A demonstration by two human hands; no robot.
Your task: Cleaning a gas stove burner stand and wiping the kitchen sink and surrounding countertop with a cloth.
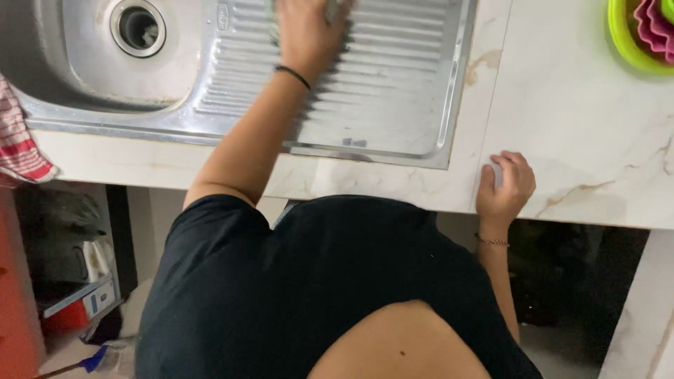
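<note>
Black short-sleeved shirt (316, 295) of the person fills the near middle, with a bare knee (400, 344) below it.

Left hand (309, 31) is reached far over the ribbed stainless-steel drainboard (393, 91), back of hand up, thin black band (293, 76) on the wrist. It lies on top of a blurred green-grey pad or cloth (331, 10), which shows only at the hand's edges, at the far edge of the drainboard. The fingers are cut off by the top of the frame, so I cannot tell if they grip the pad or press flat on it.

Right hand (504, 186) rests on the near edge of the white marble-pattern surface (583, 126), just right of the drainboard's near right corner. Its fingers are curled under and pressed together, with a thin bead bracelet (491, 241) on the wrist. A pale patch shows under the fingers; what it is I cannot tell.

Left of the drainboard is the round steel sink basin (70, 70), its drain hole (138, 28) at the far side. A red-and-white striped cloth (17, 144) hangs over the sink rim at far left. At far right on the surface sits a lime-green round plastic bowl (621, 42) with a pink fluted mould (653, 24) inside. Under the surface at left are a dark shelf space (63, 231) and a red panel (14, 309).
</note>
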